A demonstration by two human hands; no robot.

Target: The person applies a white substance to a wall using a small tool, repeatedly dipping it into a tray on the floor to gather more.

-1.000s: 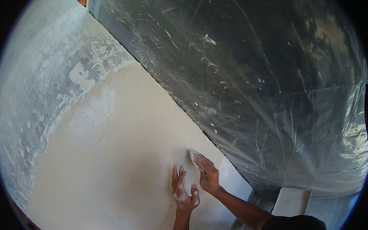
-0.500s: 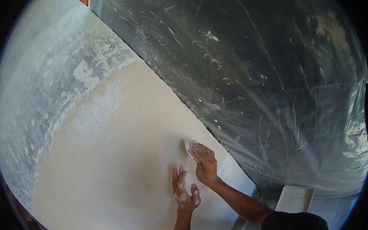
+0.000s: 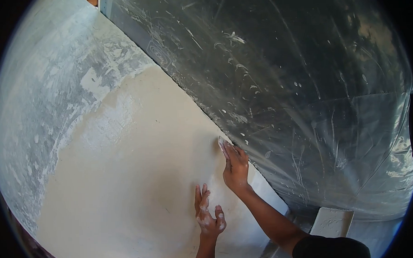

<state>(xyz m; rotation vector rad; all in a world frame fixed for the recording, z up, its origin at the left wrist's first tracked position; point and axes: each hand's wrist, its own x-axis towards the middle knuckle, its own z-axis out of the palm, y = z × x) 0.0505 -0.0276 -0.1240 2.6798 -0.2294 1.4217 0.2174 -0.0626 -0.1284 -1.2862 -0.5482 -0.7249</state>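
Observation:
My right hand (image 3: 236, 170) is closed on a thin flat scraper (image 3: 222, 145) smeared with white plaster. It works against the wet cream plaster (image 3: 122, 186), close to the dark plastic sheet along the plaster's edge. Most of the scraper is hidden behind the fingers. Lower and to the left, my left hand (image 3: 210, 218) holds nothing and has its fingers apart. White plaster spots its fingers and thumb, and it is over the plastered surface.
Dark plastic sheeting (image 3: 277, 81), splashed with white, covers the right side. A grey, patchy stretch of wall (image 3: 73, 88) borders the plaster on the left. At the lower right stands a pale tray (image 3: 331, 222) with plaster in it.
My right hand has moved up and slightly right with the scraper, nearer the plastic sheet's edge. My left hand has stayed almost where it was.

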